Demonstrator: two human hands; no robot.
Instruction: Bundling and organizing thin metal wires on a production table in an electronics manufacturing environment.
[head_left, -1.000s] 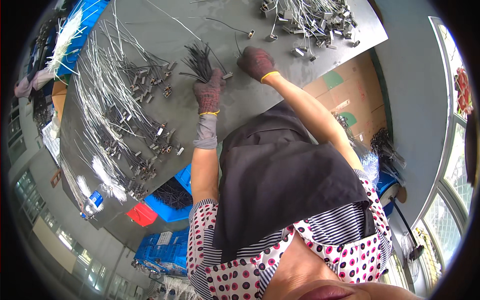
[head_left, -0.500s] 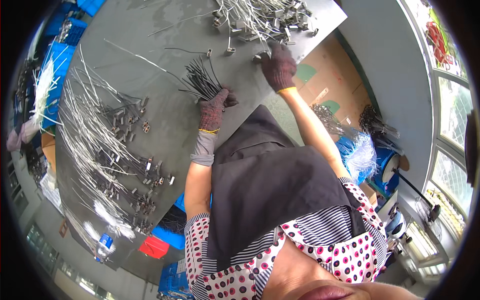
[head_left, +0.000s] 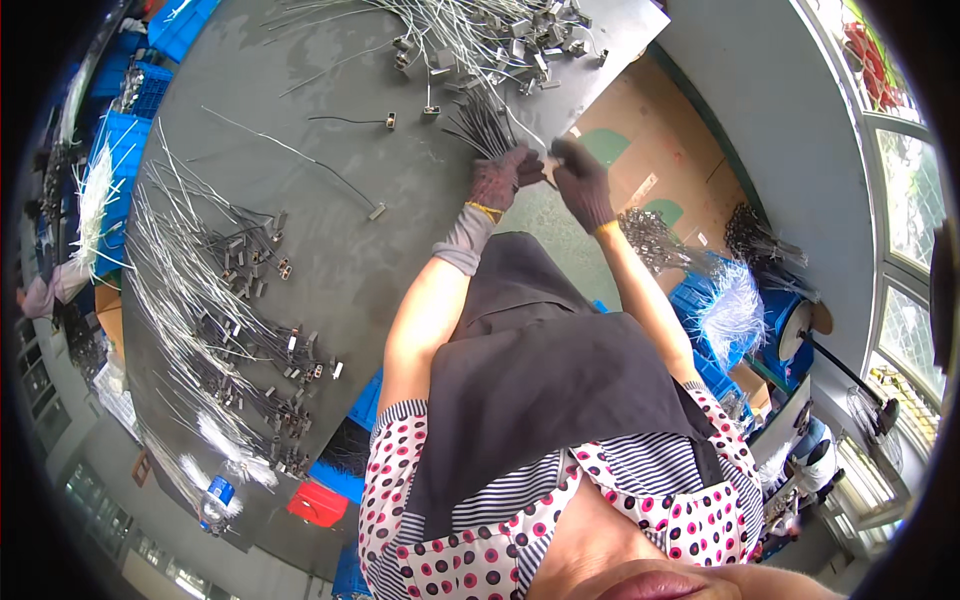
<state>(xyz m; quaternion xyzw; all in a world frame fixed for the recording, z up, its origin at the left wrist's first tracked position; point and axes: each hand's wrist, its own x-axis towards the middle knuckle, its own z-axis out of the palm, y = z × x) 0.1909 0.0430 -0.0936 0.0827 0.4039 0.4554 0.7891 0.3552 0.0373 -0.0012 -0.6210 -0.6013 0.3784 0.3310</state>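
Observation:
A bundle of dark wires (head_left: 482, 122) fans out over the grey table from my left hand (head_left: 500, 178), which is gloved and closed around its lower end. Close by on the right, past the table's edge, is my gloved right hand (head_left: 582, 185), its fingers closed at the end of a pale wire (head_left: 522, 122) that runs back toward the pile. Whatever sits at the wire's tip is hidden by the fingers. That pile of wires with metal end pieces (head_left: 520, 45) lies beyond both hands. Single wires with end pieces, one dark (head_left: 350, 119) and one pale (head_left: 330, 168), lie left of the bundle.
A long spread of pale wires with end pieces (head_left: 190, 270) covers the table's left side. Near its lower end stands a plastic bottle (head_left: 216, 500), with a red box (head_left: 318, 504) beside the table. Cardboard (head_left: 660, 150) and blue crates holding wires (head_left: 700, 300) are at right.
My left hand has moved right and away from me with the bundle, leaving a pale wire on the table. My right hand has come back from the pile toward the left hand.

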